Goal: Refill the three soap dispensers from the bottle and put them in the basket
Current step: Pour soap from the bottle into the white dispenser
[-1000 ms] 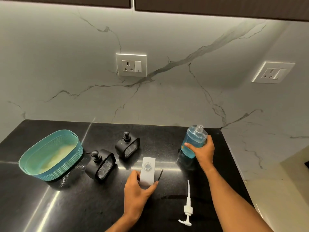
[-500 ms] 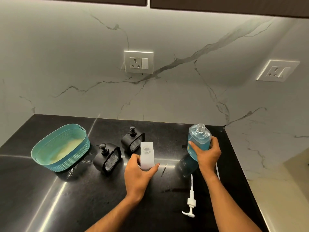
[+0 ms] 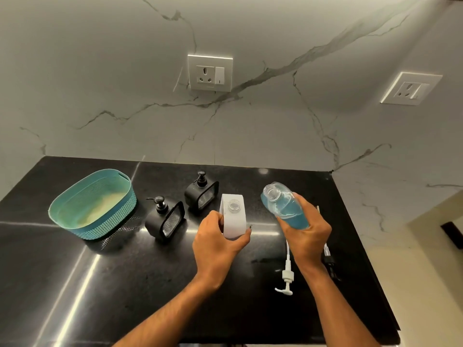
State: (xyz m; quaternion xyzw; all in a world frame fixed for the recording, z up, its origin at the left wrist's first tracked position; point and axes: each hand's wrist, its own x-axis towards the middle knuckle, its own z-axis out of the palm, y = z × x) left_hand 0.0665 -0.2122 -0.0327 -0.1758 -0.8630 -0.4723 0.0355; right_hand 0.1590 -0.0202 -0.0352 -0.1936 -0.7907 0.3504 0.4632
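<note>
We hold the white dispenser [image 3: 233,216] upright with its round neck uncapped, gripped low down by the left hand [image 3: 218,244], fingers and thumb wrapped round its sides. Just right of it, the right hand [image 3: 307,236] clasps the clear bottle [image 3: 283,206] of blue soap, tilted with its open mouth pointing towards the dispenser's neck, the two mouths near but apart. We cannot tell whether any soap is running. To the left, two black dispensers stand on the dark desk [image 3: 100,284] with their pumps on: the nearer black dispenser [image 3: 165,220] and the farther black dispenser [image 3: 201,192]. Further left sits the teal basket [image 3: 92,204]. A white pump [image 3: 286,274] lies on the desk below the right hand. Two wall sockets sit on the marble wall behind
</note>
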